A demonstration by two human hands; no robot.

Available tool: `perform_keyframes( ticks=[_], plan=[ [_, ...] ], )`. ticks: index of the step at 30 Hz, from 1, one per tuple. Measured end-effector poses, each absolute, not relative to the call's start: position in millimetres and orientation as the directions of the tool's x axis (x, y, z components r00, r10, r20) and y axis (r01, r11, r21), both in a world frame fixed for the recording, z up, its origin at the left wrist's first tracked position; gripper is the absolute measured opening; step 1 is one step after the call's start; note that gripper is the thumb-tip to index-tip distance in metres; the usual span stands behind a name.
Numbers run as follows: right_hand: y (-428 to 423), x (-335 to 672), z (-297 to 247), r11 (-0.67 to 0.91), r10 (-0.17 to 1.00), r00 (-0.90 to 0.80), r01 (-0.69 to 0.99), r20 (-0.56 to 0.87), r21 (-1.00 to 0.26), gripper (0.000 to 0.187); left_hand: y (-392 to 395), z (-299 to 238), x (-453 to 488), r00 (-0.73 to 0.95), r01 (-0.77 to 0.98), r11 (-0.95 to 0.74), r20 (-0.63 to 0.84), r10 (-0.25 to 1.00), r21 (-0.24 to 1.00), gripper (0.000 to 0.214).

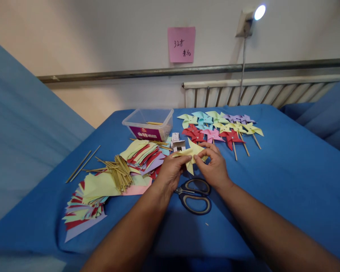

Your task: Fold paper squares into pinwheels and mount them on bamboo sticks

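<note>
My left hand (170,170) and my right hand (214,166) are together over the blue-covered table (286,177), both closed on a yellow paper pinwheel (191,151) held between the fingertips. The paper's points stick out above and below my fingers. Black-handled scissors (195,194) lie on the cloth just below my hands, between my wrists.
Several finished pinwheels (221,130) on sticks lie beyond my hands. Stacks of coloured paper squares (96,196) and a bundle of wooden sticks (120,172) lie at the left. A clear plastic box (147,122) and a small white box (178,144) stand behind. Two loose sticks (82,164) lie far left.
</note>
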State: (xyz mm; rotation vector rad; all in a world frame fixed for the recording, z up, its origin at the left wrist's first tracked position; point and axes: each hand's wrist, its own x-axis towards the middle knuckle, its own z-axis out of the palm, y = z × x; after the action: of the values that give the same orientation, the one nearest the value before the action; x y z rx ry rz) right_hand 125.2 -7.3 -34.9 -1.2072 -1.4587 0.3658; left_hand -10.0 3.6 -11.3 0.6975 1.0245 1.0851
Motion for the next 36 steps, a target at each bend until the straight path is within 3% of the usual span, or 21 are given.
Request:
perform_keyframes(
  ticks=[19,22,25,29,32,36],
  plan=[
    [-7.6,121.9,-37.8,0.381,0.868,0.176,0.365,0.464,-0.85,0.013,6.4,-14.9,-8.4,0.087,-0.309,0.289,-0.276,0.957,0.906,0.024],
    [-5.0,121.2,-39.0,0.317,0.908,0.222,0.195,0.356,-0.928,0.011,7.8,-16.2,-9.5,0.072,-0.278,0.239,-0.228,0.971,0.93,0.024],
    [-0.6,125.3,-34.9,0.161,0.957,0.267,-0.147,0.117,-0.976,0.04,8.4,-11.8,-13.1,0.13,-0.23,0.259,-0.234,0.963,0.938,0.024],
    [2.8,136.7,-25.4,-0.081,0.994,0.036,-0.405,-0.104,-0.911,0.045,8.0,-1.6,-19.7,0.207,-0.096,0.28,-0.255,0.944,0.955,0.025],
    [1.4,141.8,-23.3,-0.171,0.981,-0.157,-0.384,-0.118,-0.907,0.042,7.6,3.0,-23.5,0.237,0.048,0.218,-0.223,0.946,0.975,0.019],
    [-2.4,140.8,-25.9,-0.189,0.969,-0.206,-0.279,-0.134,-0.941,0.045,7.7,3.9,-27.0,0.303,0.177,0.129,-0.179,0.936,0.976,0.012]
  ],
)
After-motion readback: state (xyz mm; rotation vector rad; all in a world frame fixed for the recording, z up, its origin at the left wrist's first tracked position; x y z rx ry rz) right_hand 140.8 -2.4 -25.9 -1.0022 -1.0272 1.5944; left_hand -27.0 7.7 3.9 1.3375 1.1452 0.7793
